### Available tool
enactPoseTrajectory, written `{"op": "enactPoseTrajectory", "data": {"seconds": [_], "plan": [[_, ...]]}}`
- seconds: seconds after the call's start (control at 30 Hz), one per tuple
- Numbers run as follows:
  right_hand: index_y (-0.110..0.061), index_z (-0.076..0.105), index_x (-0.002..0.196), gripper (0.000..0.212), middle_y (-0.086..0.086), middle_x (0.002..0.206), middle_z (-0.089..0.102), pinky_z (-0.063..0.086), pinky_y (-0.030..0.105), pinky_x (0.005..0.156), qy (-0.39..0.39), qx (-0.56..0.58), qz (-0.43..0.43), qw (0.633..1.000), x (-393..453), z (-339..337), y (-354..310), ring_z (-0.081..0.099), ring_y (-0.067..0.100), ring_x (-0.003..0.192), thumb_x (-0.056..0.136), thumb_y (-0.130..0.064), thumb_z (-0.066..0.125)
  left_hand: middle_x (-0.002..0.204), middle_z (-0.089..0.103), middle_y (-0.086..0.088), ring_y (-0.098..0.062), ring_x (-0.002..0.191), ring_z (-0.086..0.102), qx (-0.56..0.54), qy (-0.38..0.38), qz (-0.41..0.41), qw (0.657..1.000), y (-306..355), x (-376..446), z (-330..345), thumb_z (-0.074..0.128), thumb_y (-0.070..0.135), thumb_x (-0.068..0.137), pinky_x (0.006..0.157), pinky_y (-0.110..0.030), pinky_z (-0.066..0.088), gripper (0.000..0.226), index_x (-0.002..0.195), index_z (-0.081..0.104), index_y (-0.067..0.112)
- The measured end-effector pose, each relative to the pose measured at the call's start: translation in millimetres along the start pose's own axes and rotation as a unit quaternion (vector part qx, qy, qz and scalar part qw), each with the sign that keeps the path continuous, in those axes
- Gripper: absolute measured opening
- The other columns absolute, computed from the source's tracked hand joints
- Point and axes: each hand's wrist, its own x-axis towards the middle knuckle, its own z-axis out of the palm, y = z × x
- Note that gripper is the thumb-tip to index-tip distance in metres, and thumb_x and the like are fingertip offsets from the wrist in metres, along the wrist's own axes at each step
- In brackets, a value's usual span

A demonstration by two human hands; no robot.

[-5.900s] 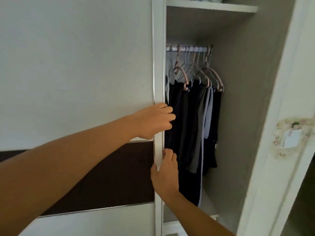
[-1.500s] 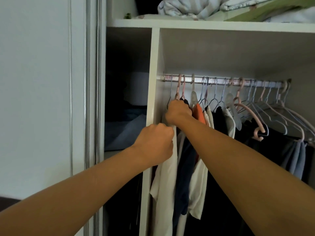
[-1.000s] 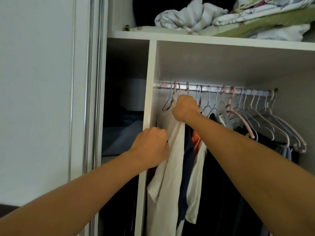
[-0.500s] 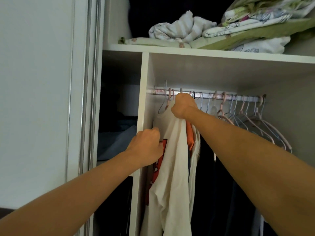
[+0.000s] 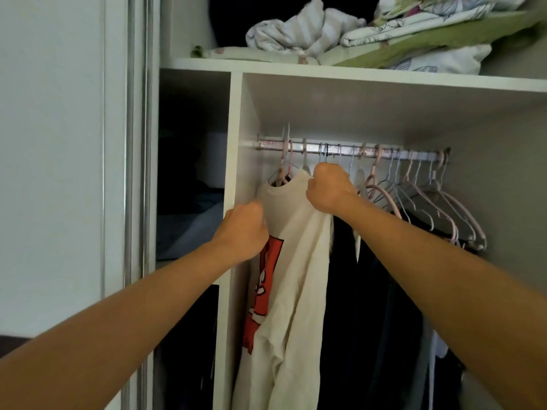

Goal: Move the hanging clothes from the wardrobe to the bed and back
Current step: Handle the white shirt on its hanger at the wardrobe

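A cream T-shirt (image 5: 291, 261) with an orange print hangs at the left end of the metal rail (image 5: 349, 151) in the open wardrobe. My left hand (image 5: 242, 229) grips its left shoulder. My right hand (image 5: 328, 187) grips its right shoulder near the collar, just under the rail. The shirt's hanger (image 5: 282, 173) hooks over the rail. To the right hang dark clothes (image 5: 370, 306) and several pink and grey hangers (image 5: 429, 199).
The wardrobe's white divider panel (image 5: 236, 137) stands just left of the shirt. The sliding door (image 5: 59, 173) is pushed to the left. Folded bedding (image 5: 384, 34) lies on the top shelf. Dim shelves with folded items (image 5: 189, 226) fill the left compartment.
The sliding door was pushed open to the left. Both hands took hold of the cream shirt and turned it, so its orange print faces out. The view tilted up.
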Motion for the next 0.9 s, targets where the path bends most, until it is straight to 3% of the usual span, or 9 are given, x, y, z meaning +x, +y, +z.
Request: {"op": "enactPoseTrajectory", "data": {"seconds": [0.07,0.13,0.17,0.27,0.37,0.47,0.57,0.73,0.9], "plan": [[-0.009,0.04,0.064,0.03,0.004,0.068,0.044,0.036,0.028,0.05,-0.013,-0.01,-0.003,1.0,-11.4,-4.6,11.2,0.049,0.022,0.066,0.091,0.001,0.05,0.07,0.05,-0.006,-0.023,0.063,0.051,-0.005,-0.006,0.004,1.0,1.1,3.2,3.6,0.046,0.003,0.096,0.051,-0.027,0.034,0.014,0.082,0.046,0.007],[-0.006,0.045,0.077,0.018,0.006,0.077,0.049,0.043,0.031,0.059,-0.026,-0.022,-0.003,0.999,-24.2,-10.1,24.1,0.051,0.023,0.073,0.092,0.003,0.049,0.07,0.05,-0.005,-0.023,0.064,0.054,-0.013,-0.018,0.009,1.0,3.1,5.6,8.4,0.046,0.003,0.096,0.048,-0.027,0.034,0.008,0.089,0.05,0.005],[-0.005,0.045,0.083,0.013,0.007,0.078,0.049,0.041,0.03,0.056,-0.024,-0.019,0.0,1.0,-31.4,-13.1,31.1,0.049,0.02,0.07,0.092,0.003,0.049,0.073,0.051,-0.005,-0.022,0.066,0.054,-0.022,-0.024,0.01,0.999,4.4,7.1,10.8,0.046,0.004,0.097,0.05,-0.028,0.037,0.004,0.096,0.05,0.004],[-0.006,0.043,0.089,0.009,0.0,0.071,0.041,0.029,0.026,0.048,-0.003,-0.005,0.018,1.0,-53.4,-22.8,51.3,0.043,0.017,0.064,0.095,0.0,0.048,0.091,0.056,-0.011,-0.022,0.077,0.054,-0.047,-0.043,0.011,0.998,10.4,9.8,19.5,0.045,0.008,0.099,0.062,-0.032,0.042,0.014,0.111,0.048,0.001],[-0.003,0.048,0.097,0.004,0.004,0.078,0.048,0.036,0.032,0.058,0.01,0.006,0.017,1.0,-76.6,-32.4,67.5,0.051,0.026,0.076,0.095,0.001,0.047,0.106,0.057,-0.016,-0.03,0.095,0.059,-0.048,-0.057,0.011,0.997,17.4,11.0,27.1,0.045,0.012,0.101,0.077,-0.039,0.049,0.023,0.121,0.047,0.0],[0.001,0.05,0.115,0.02,0.015,0.087,0.06,0.042,0.035,0.062,0.022,-0.017,-0.001,1.0,-100.5,-42.7,80.7,0.058,0.034,0.08,0.095,0.002,0.046,0.117,0.058,-0.019,-0.032,0.103,0.058,-0.044,-0.06,-0.008,0.997,24.9,12.9,31.5,0.044,0.014,0.101,0.087,-0.041,0.05,0.025,0.123,0.048,0.002],[0.003,0.052,0.111,0.018,0.019,0.086,0.063,0.048,0.041,0.061,0.032,-0.059,-0.021,0.998,-122.9,-52.3,93.3,0.061,0.038,0.077,0.095,0.002,0.046,0.125,0.055,-0.019,-0.034,0.11,0.057,-0.045,-0.037,-0.011,0.998,34.0,14.7,34.4,0.045,0.014,0.101,0.09,-0.042,0.048,0.033,0.132,0.044,0.003],[-0.002,0.054,0.103,0.011,0.018,0.091,0.064,0.036,0.036,0.058,0.052,-0.087,0.006,0.995,-156.0,-72.4,111.1,0.059,0.039,0.079,0.097,-0.003,0.046,0.14,0.045,-0.018,-0.036,0.124,0.048,-0.041,-0.032,0.017,0.999,46.8,17.2,37.4,0.046,0.01,0.1,0.101,-0.046,0.043,0.054,0.15,0.025,0.007],[-0.009,0.054,0.106,0.013,0.011,0.09,0.065,0.033,0.035,0.062,0.075,-0.1,0.068,0.99,-185.4,-92.4,108.1,0.06,0.038,0.084,0.101,-0.014,0.043,0.129,0.058,-0.018,-0.041,0.115,0.056,-0.034,-0.044,0.03,0.998,53.9,18.3,39.0,0.042,0.007,0.098,0.094,-0.046,0.047,0.047,0.144,0.036,0.013]]}}
